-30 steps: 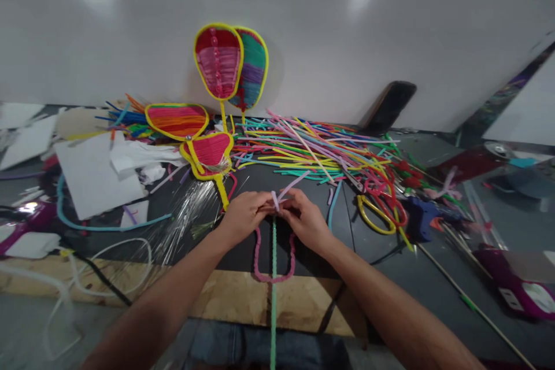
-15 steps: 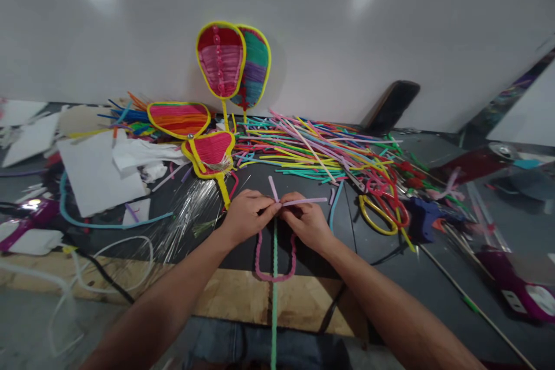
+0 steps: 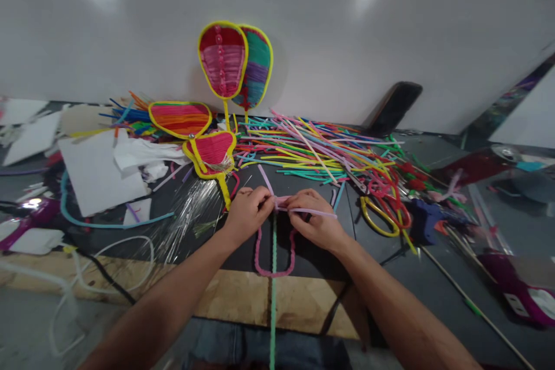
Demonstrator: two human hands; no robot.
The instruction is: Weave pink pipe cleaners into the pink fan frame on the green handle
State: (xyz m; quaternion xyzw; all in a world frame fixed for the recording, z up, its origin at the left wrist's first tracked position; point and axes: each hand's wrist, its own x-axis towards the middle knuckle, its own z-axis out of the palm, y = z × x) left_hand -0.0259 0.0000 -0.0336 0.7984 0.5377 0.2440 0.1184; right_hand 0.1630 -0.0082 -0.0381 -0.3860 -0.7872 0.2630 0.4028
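Between my hands is a pink pipe-cleaner loop [image 3: 256, 260], crossed down its middle by a light green twisted pipe-cleaner stem [image 3: 273, 300] that runs toward my body. A lilac pipe cleaner [image 3: 266, 179] lies across the top of the loop where the stem meets it. My left hand [image 3: 248, 211] pinches that junction between thumb and fingers. On the other side, my right hand [image 3: 316, 222] has its fingers closed at the loop's upper right, with the lilac end lying across them. Exactly what its fingertips grip is partly hidden.
Loose coloured pipe cleaners [image 3: 303, 150] are heaped behind my hands. Fan shapes with yellow rims [image 3: 223, 60] lean on the wall and lie at left. Scissors [image 3: 381, 217], a blue glue gun [image 3: 422, 219] and a phone [image 3: 396, 107] are at right. White sheets [image 3: 102, 176] lie left.
My right hand has shifted slightly right, away from the left, opening a gap that shows the loop's top. The lilac pipe cleaner's ends have swung: one leans further left, the other dips right.
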